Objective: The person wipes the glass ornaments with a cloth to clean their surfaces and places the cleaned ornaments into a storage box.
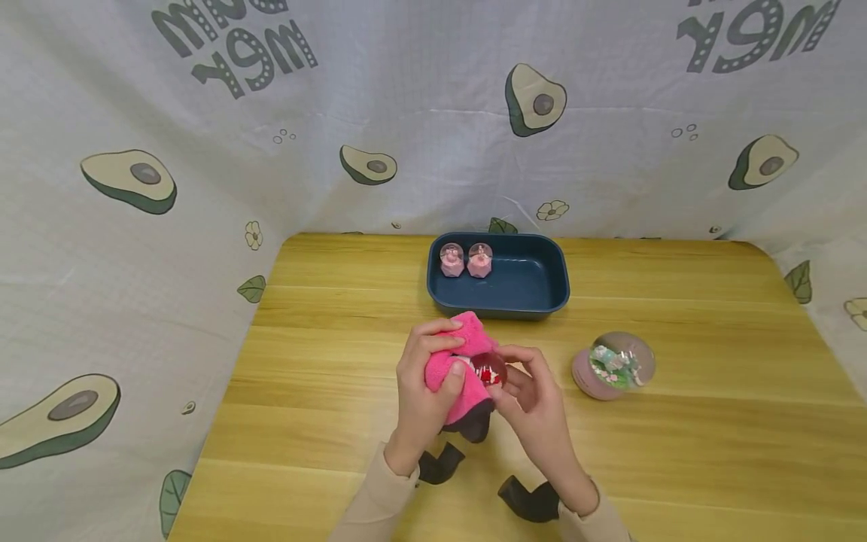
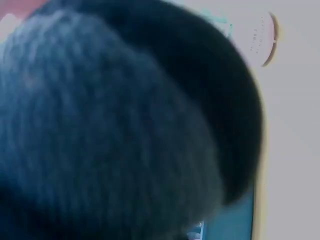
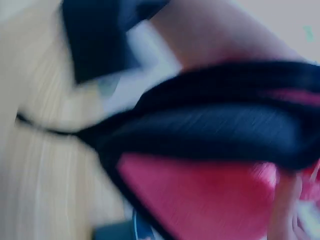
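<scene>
While I stand watching, a person in beige sleeves [image 1: 379, 493] works with both hands over a wooden table [image 1: 311, 376]. Their left hand [image 1: 427, 380] grips a bright pink cloth [image 1: 472, 397] with a dark grey underside, its thumb pressed flat over the near fold and its fingers bent across the top. Tucked partly into that cloth is a small glass globe [image 1: 489, 370] with red and white bits inside, held up between the two hands just in front of the tray. The right hand [image 1: 535, 395] holds the globe from its other side, thumb and fingers curved about the clear dome.

Behind them sits a dark blue tray [image 1: 524, 277]; two little pink-based globes [image 1: 465, 260] stand close together at its left end. To the right of the hands, well apart from the tray, rests a bigger snow globe [image 1: 615, 366] with a pink base and green and white figures; I can't tell if it tilts. Near each wrist is a black curved piece [image 1: 531, 502]. Behind the table hangs a pale curtain [image 1: 433, 113] printed with avocados. Both wrist views are mostly blurred cloth.
</scene>
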`<state>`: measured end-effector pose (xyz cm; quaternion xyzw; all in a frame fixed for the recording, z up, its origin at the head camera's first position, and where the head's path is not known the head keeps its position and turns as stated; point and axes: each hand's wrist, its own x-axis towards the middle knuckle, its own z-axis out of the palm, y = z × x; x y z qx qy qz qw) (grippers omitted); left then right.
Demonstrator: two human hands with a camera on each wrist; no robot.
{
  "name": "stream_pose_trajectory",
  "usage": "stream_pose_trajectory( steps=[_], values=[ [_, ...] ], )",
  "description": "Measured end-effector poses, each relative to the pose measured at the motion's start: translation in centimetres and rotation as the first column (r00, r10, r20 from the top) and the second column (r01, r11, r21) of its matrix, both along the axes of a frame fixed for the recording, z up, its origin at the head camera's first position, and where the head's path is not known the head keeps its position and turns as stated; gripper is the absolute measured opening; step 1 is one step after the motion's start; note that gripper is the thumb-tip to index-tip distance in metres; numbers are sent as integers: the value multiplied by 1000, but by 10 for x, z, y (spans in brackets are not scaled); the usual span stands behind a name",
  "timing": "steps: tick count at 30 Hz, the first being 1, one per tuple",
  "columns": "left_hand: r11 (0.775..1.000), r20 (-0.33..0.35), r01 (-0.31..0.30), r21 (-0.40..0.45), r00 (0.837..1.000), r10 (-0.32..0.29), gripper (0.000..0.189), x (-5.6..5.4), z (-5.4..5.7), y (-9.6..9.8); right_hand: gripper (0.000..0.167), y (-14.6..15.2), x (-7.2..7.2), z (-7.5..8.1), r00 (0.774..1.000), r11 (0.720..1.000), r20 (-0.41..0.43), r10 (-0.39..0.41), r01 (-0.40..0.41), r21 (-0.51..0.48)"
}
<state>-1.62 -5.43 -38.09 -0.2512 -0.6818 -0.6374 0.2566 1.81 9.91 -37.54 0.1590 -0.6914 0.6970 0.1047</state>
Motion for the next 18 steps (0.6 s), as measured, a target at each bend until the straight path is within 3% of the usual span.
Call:
stream_pose_trajectory(
  steps=[3, 6, 9, 12, 15, 18],
  values=[
    [998, 69, 13, 56, 997, -17, 28, -1, 2, -2, 47, 3, -5, -6, 974, 988, -225, 20, 16, 153],
    [997, 74, 27, 66, 997, -32, 29, -1, 3, -4, 49, 5, -10, -8, 898, 960, -440, 1, 123, 253],
    [998, 39, 32, 48, 999, -34, 28, -1, 3, -3, 48, 7, -14, -7, 830, 936, -557, -21, 212, 281],
    [1000, -13, 24, 15, 1000, -24, 27, 0, 4, -3, 46, 8, -16, -7, 790, 934, -612, -31, 241, 265],
    [1000, -67, 9, -22, 998, -11, 25, 0, 3, -2, 48, 10, -18, -11, 778, 940, -626, -43, 244, 239],
    [999, -130, -5, -45, 992, -1, 24, -1, 2, -1, 50, 9, -17, -15, 823, 961, -566, -52, 196, 196]
  ],
)
